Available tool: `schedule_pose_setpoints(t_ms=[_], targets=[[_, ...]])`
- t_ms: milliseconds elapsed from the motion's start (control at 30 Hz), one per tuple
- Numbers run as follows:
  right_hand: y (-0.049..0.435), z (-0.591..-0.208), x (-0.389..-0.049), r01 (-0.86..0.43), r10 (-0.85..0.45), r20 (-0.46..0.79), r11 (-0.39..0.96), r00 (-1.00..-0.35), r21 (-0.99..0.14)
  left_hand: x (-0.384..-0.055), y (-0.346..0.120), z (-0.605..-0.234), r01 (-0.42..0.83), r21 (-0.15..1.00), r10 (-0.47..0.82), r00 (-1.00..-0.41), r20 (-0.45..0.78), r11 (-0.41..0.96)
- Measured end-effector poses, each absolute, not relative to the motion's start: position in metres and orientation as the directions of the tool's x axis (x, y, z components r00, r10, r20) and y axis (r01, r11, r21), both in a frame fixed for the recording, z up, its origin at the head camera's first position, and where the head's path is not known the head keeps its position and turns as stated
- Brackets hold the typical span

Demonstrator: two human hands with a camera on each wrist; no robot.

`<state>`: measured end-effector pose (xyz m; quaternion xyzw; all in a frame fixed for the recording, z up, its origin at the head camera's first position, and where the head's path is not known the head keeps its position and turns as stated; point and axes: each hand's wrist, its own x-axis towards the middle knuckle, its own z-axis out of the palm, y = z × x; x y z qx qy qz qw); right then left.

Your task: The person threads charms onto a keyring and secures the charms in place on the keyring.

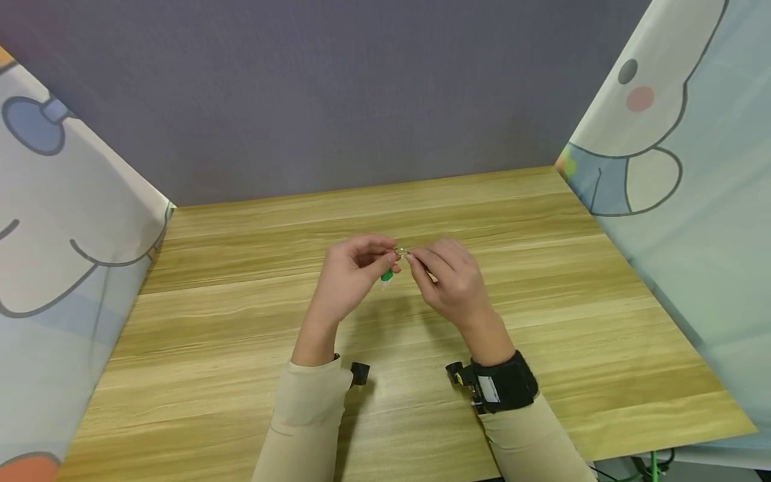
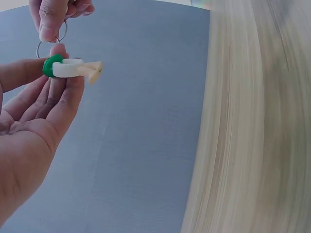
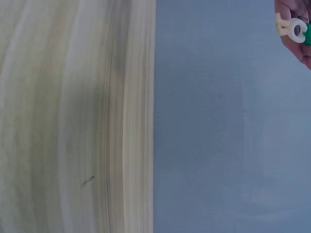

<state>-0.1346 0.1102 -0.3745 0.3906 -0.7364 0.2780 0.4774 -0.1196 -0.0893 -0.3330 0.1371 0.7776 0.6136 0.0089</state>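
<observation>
A small keychain charm with green, white and pale beige parts (image 2: pixel 66 69) is pinched between the thumb and fingers of my left hand (image 1: pixel 345 274). A thin metal key ring (image 1: pixel 401 253) sits at the charm's green end, between the two hands. My right hand (image 1: pixel 453 280) pinches this ring with thumb and forefinger; in the left wrist view its fingertips come down from the top. The right wrist view shows only the charm's white loop and beige tip (image 3: pixel 292 30), at the right edge. Both hands are raised above the table.
A wood-grain table (image 1: pixel 229 335) lies under the hands. A grey panel (image 1: pixel 361 100) stands along its back edge, and cartoon-printed sheets (image 1: pixel 638 120) hang at both sides. Cables (image 1: pixel 654 466) show below the table's front right edge. Each wrist wears a small black camera (image 1: pixel 359 373).
</observation>
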Motion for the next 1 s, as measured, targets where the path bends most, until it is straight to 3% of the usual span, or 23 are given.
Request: schedule_pose_setpoints(t_ms=[400, 733, 1000], targets=[[0.1087, -0.3756, -0.1341, -0.818, -0.300, 0.940, 0.575, -0.166, 0.039, -0.1174, -0.0900, -0.3298, 0.186, 0.965, 0.264, -0.955, 0.134, 0.183], [0.1029, -0.3795, -0.1337, -0.840, -0.202, 0.960, 0.540, -0.194, -0.056, -0.1193, -0.0843, -0.3341, 0.097, 0.992, 0.237, -0.968, 0.077, 0.077], [0.1022, -0.3792, -0.1341, -0.816, -0.186, 0.969, 0.577, -0.161, -0.025, -0.1198, -0.0843, -0.3378, 0.055, 0.998, 0.245, -0.968, 0.057, -0.013]])
